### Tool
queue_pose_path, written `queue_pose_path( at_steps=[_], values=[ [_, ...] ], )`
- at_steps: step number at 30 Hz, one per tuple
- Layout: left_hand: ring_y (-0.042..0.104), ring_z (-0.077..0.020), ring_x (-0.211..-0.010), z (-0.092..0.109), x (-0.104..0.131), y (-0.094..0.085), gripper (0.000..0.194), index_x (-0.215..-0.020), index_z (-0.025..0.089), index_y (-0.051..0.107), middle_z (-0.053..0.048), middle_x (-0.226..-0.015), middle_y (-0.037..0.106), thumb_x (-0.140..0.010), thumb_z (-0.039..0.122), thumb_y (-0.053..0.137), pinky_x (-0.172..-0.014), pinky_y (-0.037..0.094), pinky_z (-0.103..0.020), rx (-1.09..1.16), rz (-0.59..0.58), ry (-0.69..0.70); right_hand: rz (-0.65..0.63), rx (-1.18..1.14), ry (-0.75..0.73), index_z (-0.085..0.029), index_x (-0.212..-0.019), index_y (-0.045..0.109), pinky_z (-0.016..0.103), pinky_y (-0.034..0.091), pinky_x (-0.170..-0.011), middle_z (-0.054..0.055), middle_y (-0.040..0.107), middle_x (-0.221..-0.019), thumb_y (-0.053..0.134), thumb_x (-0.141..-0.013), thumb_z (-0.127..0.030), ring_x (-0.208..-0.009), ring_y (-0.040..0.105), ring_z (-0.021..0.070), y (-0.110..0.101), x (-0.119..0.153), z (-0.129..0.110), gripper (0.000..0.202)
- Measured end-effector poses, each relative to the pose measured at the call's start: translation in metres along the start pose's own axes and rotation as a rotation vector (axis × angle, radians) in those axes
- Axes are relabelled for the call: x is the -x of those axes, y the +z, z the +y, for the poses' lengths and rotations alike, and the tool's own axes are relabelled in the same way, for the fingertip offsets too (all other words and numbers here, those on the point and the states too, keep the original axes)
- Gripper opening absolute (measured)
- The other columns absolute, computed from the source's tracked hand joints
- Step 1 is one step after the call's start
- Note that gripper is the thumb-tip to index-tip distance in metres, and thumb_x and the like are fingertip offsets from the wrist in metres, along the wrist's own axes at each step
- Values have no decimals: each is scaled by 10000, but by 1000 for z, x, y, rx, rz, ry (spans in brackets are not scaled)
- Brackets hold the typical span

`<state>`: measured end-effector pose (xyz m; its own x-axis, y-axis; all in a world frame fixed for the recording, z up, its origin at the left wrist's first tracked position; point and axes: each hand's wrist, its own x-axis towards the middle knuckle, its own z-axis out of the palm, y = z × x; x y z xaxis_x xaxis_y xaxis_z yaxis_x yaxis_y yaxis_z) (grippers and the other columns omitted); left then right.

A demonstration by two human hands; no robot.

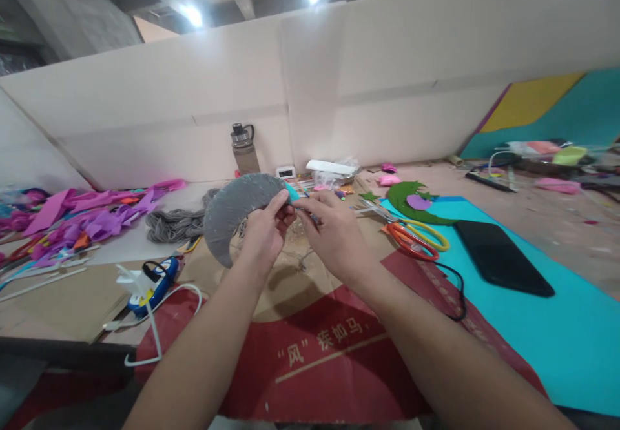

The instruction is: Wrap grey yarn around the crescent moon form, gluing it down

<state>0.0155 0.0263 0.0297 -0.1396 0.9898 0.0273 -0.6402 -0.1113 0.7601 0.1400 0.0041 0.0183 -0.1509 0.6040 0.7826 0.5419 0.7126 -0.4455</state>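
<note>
My left hand (pixel 266 226) grips the tip of a grey crescent (pixel 235 207) that looks wrapped in yarn. A small turquoise patch (pixel 291 191) shows at that tip, beside my left thumb. Close against it, my right hand (pixel 336 230) has its thumb and fingers pinched together; what lies between them is too small to make out. Both hands are above a cardboard sheet (pixel 276 304) with a red printed part. A loose grey strand (pixel 303 259) is visible below the hands. To the left of the crescent rests a skein of grey yarn (pixel 174 225).
On the right are orange-handled scissors (pixel 411 241), yellow-handled scissors (pixel 429 235), a black phone (pixel 501 257), a turquoise sheet (pixel 542 333) and a green crescent (pixel 402 201). A blue power strip (pixel 159 288), purple scraps (pixel 106 220) and a bottle (pixel 245 152) stand or lie leftward.
</note>
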Motion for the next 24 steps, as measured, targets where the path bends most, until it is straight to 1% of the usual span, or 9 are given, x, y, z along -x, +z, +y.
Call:
queue_pose_path(
  at_steps=[4,10,18,21,24],
  values=[
    [567,-55,-526,1,1,-1,174,-703,116,691,13,-606,643,-601,137,830,-551,487,-178,-2,-8,0,-1,-2,3,-202,-962,721,318,478,-728,70,622,-877,508,-935,-151,-823,587,184,0,1,0,220],
    [537,-50,-503,2,1,0,135,-605,112,651,22,-546,603,-600,105,785,-545,466,-174,-6,17,0,-14,11,-16,-177,-967,730,305,472,-719,71,615,-865,528,-927,-140,-819,584,184,1,0,0,210],
    [513,-42,-487,8,4,-3,114,-576,106,653,13,-549,603,-554,104,765,-495,417,-160,-100,45,-4,12,-5,-29,-195,-944,718,323,481,-764,71,644,-888,565,-904,-132,-850,604,187,-6,-4,5,170],
    [507,-47,-480,10,3,-7,136,-573,117,648,14,-541,598,-546,130,781,-488,412,-166,-134,20,-12,-55,-81,0,-189,-926,720,311,483,-756,61,674,-891,599,-884,-136,-827,618,172,-8,-6,1,139],
    [462,-47,-434,13,2,-13,204,-520,133,603,20,-462,532,-579,195,788,-425,338,-170,-215,-20,-12,-179,-188,59,-212,-885,723,309,482,-771,28,713,-874,610,-895,-208,-820,637,165,-11,-8,-3,113]
  ],
)
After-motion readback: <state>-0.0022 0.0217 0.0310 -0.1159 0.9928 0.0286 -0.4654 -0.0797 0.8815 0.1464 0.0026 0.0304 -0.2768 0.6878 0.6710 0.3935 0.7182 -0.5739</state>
